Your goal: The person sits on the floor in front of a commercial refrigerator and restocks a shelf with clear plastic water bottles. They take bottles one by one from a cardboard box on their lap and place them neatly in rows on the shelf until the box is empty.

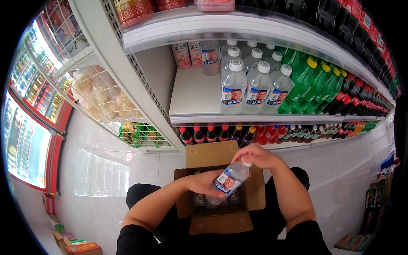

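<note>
While left grip (208, 183) and right grip (256, 156) clasp clear bottle (238, 171), lettered blue label (222, 183), portrait (229, 183)

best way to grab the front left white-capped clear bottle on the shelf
Probably by the neck, just under the white cap, from the front: the clear bottle stands upright at the row's front, narrows there, and the neighbouring bottle crowds its wider body on the right.

Btl (228, 182) glossy clr plastic; box (221, 223) matt cardbd; floor (142, 163) smooth, shiny tile.
</note>
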`<state>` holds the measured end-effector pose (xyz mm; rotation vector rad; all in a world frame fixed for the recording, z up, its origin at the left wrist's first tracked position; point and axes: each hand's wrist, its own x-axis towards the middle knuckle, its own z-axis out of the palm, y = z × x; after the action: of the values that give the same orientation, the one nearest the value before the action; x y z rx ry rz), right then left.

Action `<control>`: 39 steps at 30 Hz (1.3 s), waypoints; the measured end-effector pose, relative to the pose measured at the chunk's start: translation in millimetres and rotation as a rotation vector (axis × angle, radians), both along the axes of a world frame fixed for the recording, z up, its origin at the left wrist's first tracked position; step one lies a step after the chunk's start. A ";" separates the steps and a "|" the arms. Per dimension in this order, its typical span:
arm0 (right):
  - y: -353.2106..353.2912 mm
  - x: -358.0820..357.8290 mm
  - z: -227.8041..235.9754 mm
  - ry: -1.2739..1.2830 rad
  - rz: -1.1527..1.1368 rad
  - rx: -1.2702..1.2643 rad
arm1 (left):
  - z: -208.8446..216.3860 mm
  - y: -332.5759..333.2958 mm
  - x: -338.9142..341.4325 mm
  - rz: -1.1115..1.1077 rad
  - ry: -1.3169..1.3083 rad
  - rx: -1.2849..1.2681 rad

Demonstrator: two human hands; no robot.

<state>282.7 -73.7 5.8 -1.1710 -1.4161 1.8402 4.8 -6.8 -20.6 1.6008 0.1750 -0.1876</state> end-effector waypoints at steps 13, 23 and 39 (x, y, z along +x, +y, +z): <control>-1.6 -11.3 -2.9 0.003 -0.575 0.048 | 30.1 23.0 -18.5 0.910 -0.197 -0.016; -1.4 -18.7 -13.5 -0.015 -0.466 0.095 | 87.6 145.6 29.8 1.311 -0.247 0.662; -7.2 -29.9 -27.0 -0.214 -0.283 0.261 | 40.0 284.8 87.9 1.373 -0.152 1.002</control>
<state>252.8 -80.9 -21.2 -1.3806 -1.4659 1.3272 92.7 278.0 19.4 2.0590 1.3359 1.2500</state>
